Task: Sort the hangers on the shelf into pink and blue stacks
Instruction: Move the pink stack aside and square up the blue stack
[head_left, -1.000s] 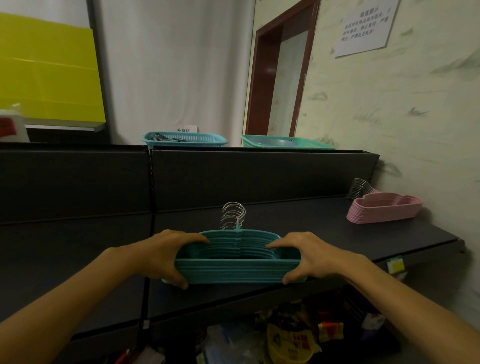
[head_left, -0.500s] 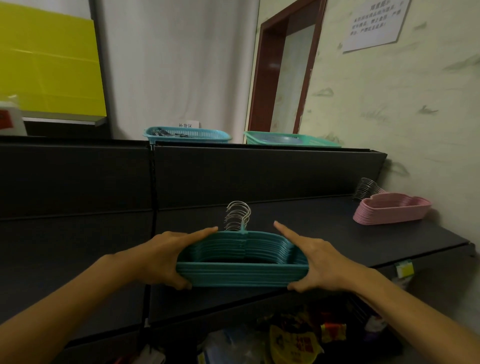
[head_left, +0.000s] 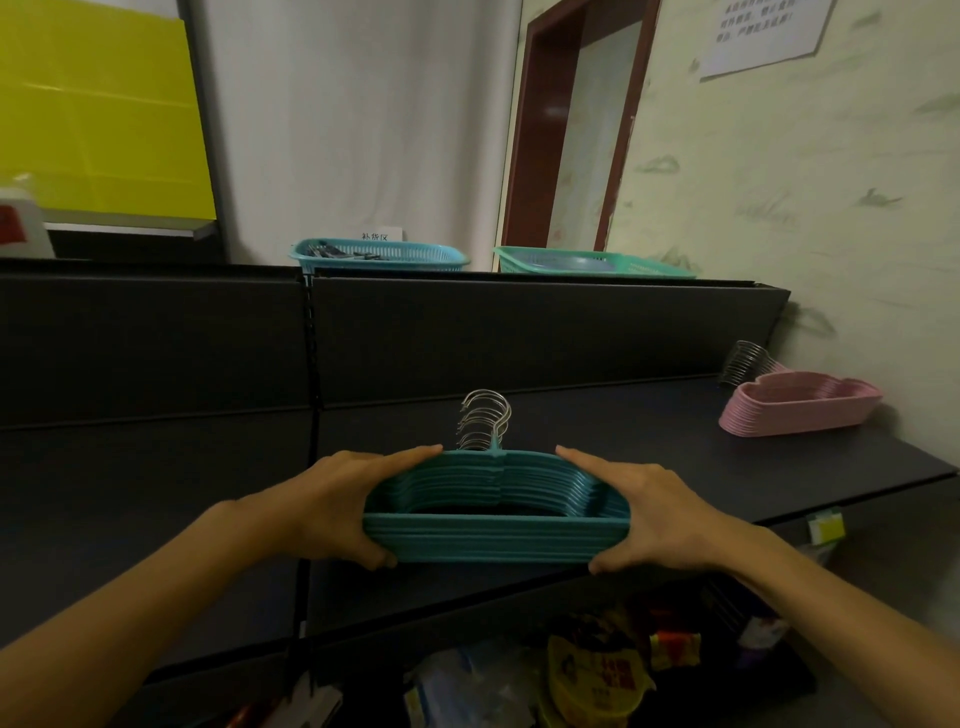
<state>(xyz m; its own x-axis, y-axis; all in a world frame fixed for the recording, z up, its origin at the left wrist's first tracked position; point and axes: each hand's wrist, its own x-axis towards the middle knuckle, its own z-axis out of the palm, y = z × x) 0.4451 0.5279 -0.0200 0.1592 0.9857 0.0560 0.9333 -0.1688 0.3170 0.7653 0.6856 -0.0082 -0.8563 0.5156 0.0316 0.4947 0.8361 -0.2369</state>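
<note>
The dark shelf (head_left: 649, 447) carries a blue hanger stack (head_left: 496, 512) and, well apart, a pink hanger stack (head_left: 800, 408).

pale green wall (head_left: 779, 208) with a paper notice (head_left: 769, 31), dark red doorframe (head_left: 524, 130), white curtain (head_left: 353, 119), dim light.

A blue basket (head_left: 379, 255) and green basket (head_left: 592, 261) sit beyond a wall notice (head_left: 769, 31)
</note>
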